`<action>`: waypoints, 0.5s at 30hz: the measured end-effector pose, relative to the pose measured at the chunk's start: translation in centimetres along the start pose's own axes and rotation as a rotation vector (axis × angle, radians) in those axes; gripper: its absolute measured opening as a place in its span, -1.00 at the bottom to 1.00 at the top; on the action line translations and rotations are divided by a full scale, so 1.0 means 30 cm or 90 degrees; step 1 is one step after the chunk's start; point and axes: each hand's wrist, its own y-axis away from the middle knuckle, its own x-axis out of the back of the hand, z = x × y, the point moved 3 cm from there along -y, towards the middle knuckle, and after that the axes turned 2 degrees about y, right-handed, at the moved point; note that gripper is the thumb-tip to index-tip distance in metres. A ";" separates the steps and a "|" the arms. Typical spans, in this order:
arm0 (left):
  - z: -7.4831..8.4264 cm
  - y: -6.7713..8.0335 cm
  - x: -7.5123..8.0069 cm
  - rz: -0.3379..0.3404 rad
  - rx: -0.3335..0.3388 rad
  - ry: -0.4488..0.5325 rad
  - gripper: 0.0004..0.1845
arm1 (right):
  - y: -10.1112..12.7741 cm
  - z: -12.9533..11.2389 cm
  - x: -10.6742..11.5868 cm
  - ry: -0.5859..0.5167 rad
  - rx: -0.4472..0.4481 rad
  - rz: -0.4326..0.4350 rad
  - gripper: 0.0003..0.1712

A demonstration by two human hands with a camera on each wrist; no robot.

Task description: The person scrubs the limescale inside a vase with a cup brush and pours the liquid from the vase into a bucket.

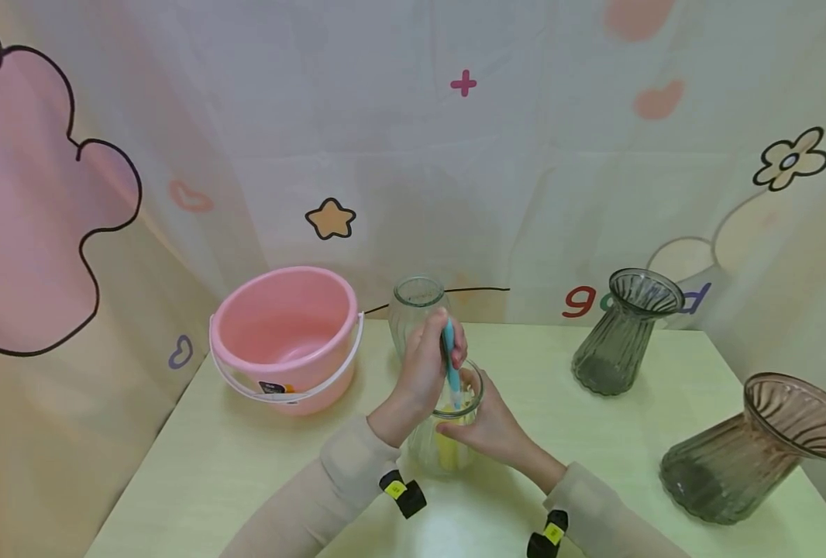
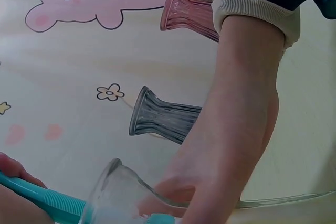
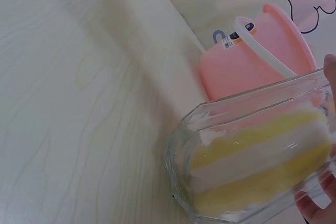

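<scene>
My left hand (image 1: 423, 360) grips the turquoise handle of a sponge brush (image 1: 449, 345) from above. The brush reaches down through the mouth of a clear glass vase (image 1: 420, 449). Its yellow and white sponge head (image 3: 257, 161) fills much of the inside of that vase in the right wrist view. My right hand (image 1: 490, 422) holds the vase near its rim, with the thumb on the near side and the other fingers round the far side. In the left wrist view the ribbed turquoise handle (image 2: 58, 203) enters the glass mouth.
A pink bucket (image 1: 336, 391) with a white handle stands at the back left. Another clear glass vase (image 1: 400, 318) is just behind my hands. To the right are a grey fluted vase (image 1: 611, 349) and a brownish-pink one (image 1: 727, 465). A printed curtain (image 1: 385, 116) hangs behind the table.
</scene>
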 end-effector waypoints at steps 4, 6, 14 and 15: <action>0.023 -0.005 -0.014 -0.008 0.001 -0.009 -0.55 | 0.001 -0.004 -0.002 -0.003 0.000 0.008 -0.05; 0.045 -0.009 -0.022 -0.017 -0.008 -0.015 -0.56 | 0.002 -0.006 -0.004 -0.006 -0.002 0.007 -0.04; 0.197 -0.023 -0.055 -0.059 -0.081 0.004 -0.57 | 0.001 -0.009 -0.008 0.014 -0.002 0.021 -0.07; 0.217 -0.023 -0.060 -0.064 -0.089 0.008 -0.56 | 0.000 -0.008 -0.009 0.016 -0.005 0.024 -0.06</action>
